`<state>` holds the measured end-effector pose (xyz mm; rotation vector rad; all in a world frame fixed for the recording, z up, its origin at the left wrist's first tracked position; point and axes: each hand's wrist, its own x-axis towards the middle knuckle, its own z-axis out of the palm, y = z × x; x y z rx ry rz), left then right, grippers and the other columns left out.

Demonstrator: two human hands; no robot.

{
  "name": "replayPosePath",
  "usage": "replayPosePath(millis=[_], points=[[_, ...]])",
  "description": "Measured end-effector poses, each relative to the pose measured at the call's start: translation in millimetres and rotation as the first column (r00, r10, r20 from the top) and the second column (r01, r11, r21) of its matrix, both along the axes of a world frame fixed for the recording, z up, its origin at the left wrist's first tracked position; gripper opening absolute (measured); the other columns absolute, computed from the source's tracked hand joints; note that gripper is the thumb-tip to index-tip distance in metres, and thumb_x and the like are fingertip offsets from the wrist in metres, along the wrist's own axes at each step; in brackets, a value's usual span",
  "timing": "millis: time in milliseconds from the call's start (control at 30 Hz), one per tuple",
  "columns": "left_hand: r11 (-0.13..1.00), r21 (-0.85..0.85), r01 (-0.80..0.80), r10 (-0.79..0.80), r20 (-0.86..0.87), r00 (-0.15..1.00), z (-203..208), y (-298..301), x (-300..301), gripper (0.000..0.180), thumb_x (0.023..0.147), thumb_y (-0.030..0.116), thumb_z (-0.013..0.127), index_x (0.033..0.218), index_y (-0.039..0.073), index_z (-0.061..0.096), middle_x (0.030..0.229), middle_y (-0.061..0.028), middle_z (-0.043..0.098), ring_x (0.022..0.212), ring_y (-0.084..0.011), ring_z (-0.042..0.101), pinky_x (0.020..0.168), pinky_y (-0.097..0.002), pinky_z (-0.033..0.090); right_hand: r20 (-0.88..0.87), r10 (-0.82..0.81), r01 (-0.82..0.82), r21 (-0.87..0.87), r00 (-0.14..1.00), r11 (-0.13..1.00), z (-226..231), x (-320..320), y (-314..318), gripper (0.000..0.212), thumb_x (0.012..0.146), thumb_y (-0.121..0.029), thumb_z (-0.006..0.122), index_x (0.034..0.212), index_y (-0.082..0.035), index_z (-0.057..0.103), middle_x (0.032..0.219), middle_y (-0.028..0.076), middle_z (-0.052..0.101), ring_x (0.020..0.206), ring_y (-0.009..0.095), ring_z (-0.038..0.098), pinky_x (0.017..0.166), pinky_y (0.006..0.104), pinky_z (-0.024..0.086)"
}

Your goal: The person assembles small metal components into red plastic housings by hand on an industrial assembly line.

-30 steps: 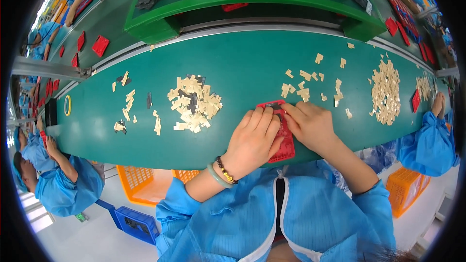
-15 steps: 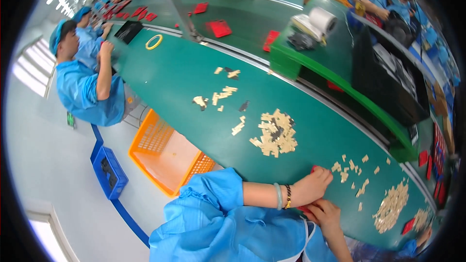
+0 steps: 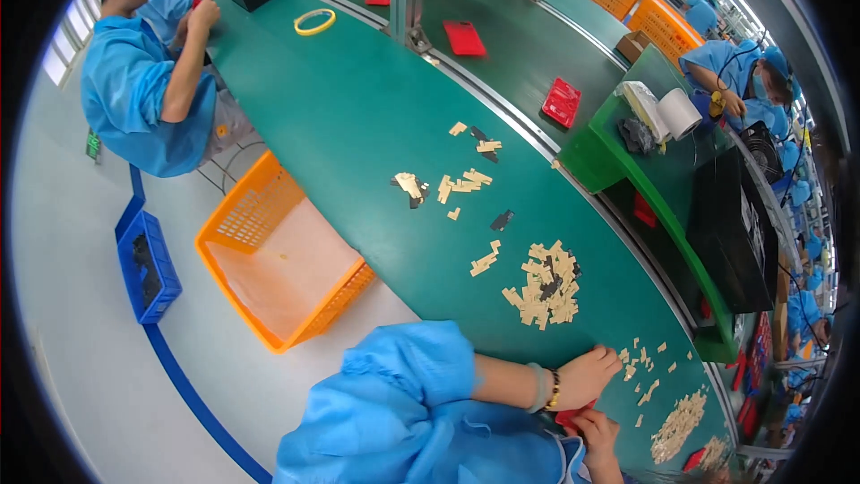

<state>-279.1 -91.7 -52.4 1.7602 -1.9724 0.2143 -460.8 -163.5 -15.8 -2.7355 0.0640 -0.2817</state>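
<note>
Grip of R hand point(image 3: 598, 436) is closed on a red case point(image 3: 571, 415), lower R of frame; L hand point(image 3: 587, 378) curls over its far side, fingertips' hold hidden, can't tell if clamped. Loose beige pcs point(image 3: 649, 391) lie just R of L hand, w/ a beige pile point(image 3: 678, 427) further lower R & a beige/blk pile point(image 3: 560, 300) R of ctr, all on green table point(image 3: 385, 188); orange basket point(image 3: 333, 312), ctr-L.

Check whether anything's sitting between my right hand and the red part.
Nothing visible does: the right hand is right at the red part. The left hand hides some of the part from view, so I can't see all of it.
</note>
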Motion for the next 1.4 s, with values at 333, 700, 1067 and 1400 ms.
replayPosePath(millis=[333,700,1067,1400], points=[[0.905,-0.398,-0.153,0.202,0.085,0.976,50,56,216,0.034,0.069,0.009,0.061,0.101,0.0,0.062,0.112,-0.0194,0.062,0.114,-0.0354,0.059,0.095,-0.0452,0.051,0.247,-0.076,0.037,0.158,0.966,0.987,9,103,0,0.066,0.074,-0.011,0.08,0.132,-0.005,0.049,0.132,0.024,0.048,0.095,0.034,0.065,0.08,0.0394,0.056],[0.915,0.124,-0.384,0.323,0.349,0.88,30,-61,407,0.037,0.075,0.003,0.064,0.112,0.005,0.059,0.112,-0.0116,0.06,0.111,-0.0297,0.057,0.091,-0.0387,0.049,0.151,-0.205,0.184,0.143,0.967,0.972,13,54,-1,0.043,0.076,-0.003,0.072,0.118,-0.004,0.061,0.134,0.021,0.051,0.099,0.031,0.067,0.08,0.0387,0.056],[0.998,-0.049,-0.043,0.047,0.09,0.995,89,71,100,0.035,0.069,0.002,0.067,0.104,0.003,0.063,0.108,-0.0135,0.062,0.096,-0.0305,0.063,0.08,-0.0393,0.054,0.424,-0.113,0.142,-0.037,0.899,0.989,-4,76,5,0.06,0.074,-0.026,0.078,0.128,-0.015,0.056,0.141,0.027,0.042,0.128,0.047,0.044,0.103,0.0586,0.035],[0.821,0.192,-0.538,0.502,0.204,0.84,20,166,123,0.069,0.085,0.044,0.063,0.137,0.001,0.049,0.146,-0.016,0.042,0.134,-0.037,0.037,0.109,-0.0469,0.033,-0.068,0.261,-0.262,-0.005,0.963,0.965,-13,45,-12,0.06,0.079,-0.038,0.072,0.132,-0.017,0.057,0.149,0.008,0.042,0.137,0.031,0.04,0.114,0.0559,0.026]])
